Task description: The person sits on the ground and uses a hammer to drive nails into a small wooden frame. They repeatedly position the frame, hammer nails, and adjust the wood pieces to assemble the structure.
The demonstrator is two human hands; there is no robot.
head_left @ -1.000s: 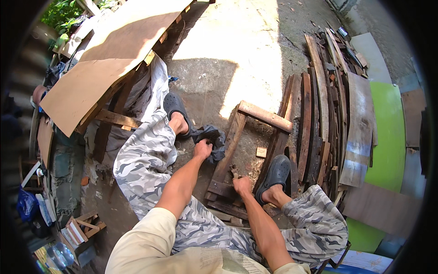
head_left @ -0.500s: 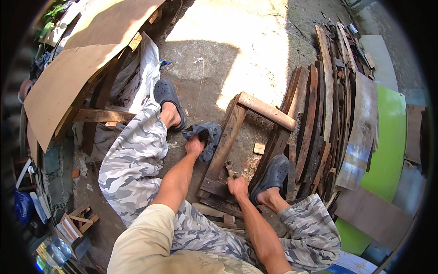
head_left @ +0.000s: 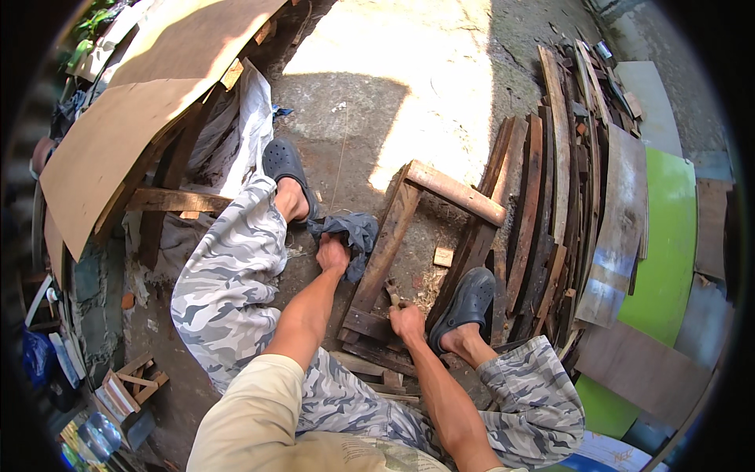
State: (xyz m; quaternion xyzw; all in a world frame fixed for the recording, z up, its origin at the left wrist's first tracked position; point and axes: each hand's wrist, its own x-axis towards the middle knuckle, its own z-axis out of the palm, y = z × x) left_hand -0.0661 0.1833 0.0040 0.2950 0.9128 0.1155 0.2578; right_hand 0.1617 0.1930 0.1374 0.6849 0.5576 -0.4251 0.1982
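My left hand reaches into the mouth of a crumpled dark plastic bag on the ground; its fingers are hidden inside. Closed around what looks like a hammer, my right hand rests at the near end of a wooden frame; the worn metal head sticks out past the fingers. The frame lies between my feet: a long dark side board, a rounded lighter crosspiece at the far end and a short board at the near end.
A small wood block lies among shavings inside the frame. Long boards are stacked to the right, beside green and grey panels. Brown sheets lean over beams at the left. My feet wear dark clogs.
My left hand has shifted slightly left and the bag's edge has spread a little. My right hand and the hammer stay nearly in place. The view has shifted slightly.
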